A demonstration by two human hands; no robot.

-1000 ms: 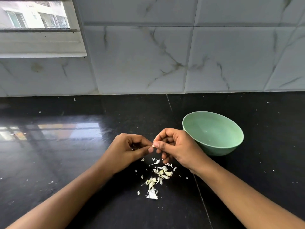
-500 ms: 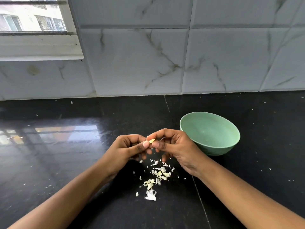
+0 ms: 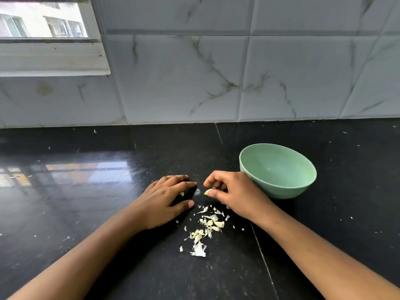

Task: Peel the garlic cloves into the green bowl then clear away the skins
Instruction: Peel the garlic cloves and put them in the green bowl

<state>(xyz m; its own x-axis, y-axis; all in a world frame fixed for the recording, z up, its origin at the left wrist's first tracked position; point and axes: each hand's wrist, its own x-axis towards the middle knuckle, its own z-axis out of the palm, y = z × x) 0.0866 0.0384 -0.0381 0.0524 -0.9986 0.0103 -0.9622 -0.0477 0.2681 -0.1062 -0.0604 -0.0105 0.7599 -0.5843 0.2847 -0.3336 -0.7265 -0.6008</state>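
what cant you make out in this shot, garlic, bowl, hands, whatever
Head view, the only one:
- Small pale yellow piece pinched by the right hand: clove or skin is unclear, as it is tiny and the fingertips cover most of it.
- Round green bowl: its near inner wall is hidden by its own rim and the right hand.
- Under the left hand: a pale bit shows, and the fingers hide the rest.

The right hand [image 3: 237,192] pinches a garlic clove [image 3: 207,192] beside the green bowl [image 3: 289,190]; left hand [image 3: 164,201] lies flat near the skins [image 3: 206,229].
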